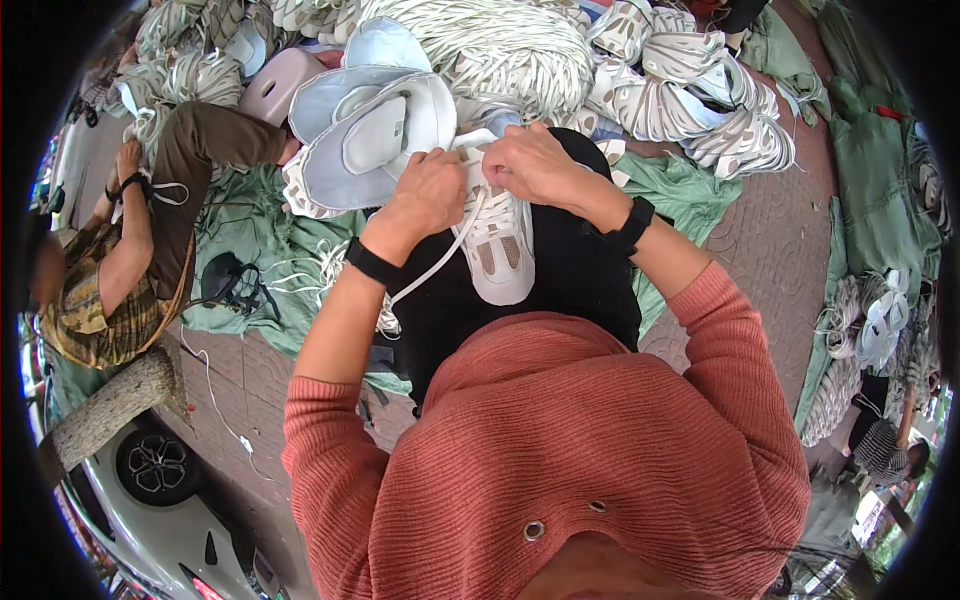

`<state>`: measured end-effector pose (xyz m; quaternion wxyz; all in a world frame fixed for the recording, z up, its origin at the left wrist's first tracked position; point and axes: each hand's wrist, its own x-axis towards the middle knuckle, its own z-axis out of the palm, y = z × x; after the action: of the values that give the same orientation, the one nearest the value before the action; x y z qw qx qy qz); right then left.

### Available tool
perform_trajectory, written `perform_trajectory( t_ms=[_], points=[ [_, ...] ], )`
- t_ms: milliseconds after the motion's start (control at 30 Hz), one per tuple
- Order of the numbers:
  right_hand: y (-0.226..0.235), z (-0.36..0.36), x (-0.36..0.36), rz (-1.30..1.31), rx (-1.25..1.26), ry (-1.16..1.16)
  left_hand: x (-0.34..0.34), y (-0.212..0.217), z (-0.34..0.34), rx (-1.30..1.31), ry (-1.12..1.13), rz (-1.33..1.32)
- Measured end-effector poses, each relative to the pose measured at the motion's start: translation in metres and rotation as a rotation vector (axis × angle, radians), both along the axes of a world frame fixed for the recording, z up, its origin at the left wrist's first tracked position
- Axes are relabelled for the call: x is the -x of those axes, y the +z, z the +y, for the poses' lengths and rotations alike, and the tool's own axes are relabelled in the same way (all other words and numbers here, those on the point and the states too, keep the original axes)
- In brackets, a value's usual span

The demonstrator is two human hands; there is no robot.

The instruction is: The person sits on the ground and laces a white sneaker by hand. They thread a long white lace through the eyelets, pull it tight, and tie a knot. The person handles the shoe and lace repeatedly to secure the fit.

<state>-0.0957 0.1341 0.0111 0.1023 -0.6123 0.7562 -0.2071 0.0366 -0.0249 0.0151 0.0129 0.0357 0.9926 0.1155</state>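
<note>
A white sneaker [497,243] lies toe-down on the person's black-clad lap at the centre of the frame, steadied there so both hands can reach its eyelets. The left hand [428,192] and the right hand [535,163] meet at its upper end with wrists bent inward, each pinching the white shoelace [437,268], whose loose end trails lower left. Stacked pale shoe uppers [365,125] lie just above.

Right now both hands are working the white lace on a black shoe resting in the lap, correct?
Not quite: the shoe is white with beige mesh panels, not black; the black is the lap under it. The head view shows the left hand and right hand on it, the white lace trailing down.
</note>
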Motion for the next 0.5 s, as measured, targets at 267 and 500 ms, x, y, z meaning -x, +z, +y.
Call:
perform_trajectory(
  t_ms=[267,500],
  points=[
    [-0.025,-0.001,-0.014,-0.302,0.201,-0.078,0.004,-0.003,-0.008,-0.113,-0.086,-0.030],
    [-0.017,0.006,-0.010,-0.294,0.193,-0.029,-0.005,0.016,0.002,0.047,-0.306,0.264]
  ],
)
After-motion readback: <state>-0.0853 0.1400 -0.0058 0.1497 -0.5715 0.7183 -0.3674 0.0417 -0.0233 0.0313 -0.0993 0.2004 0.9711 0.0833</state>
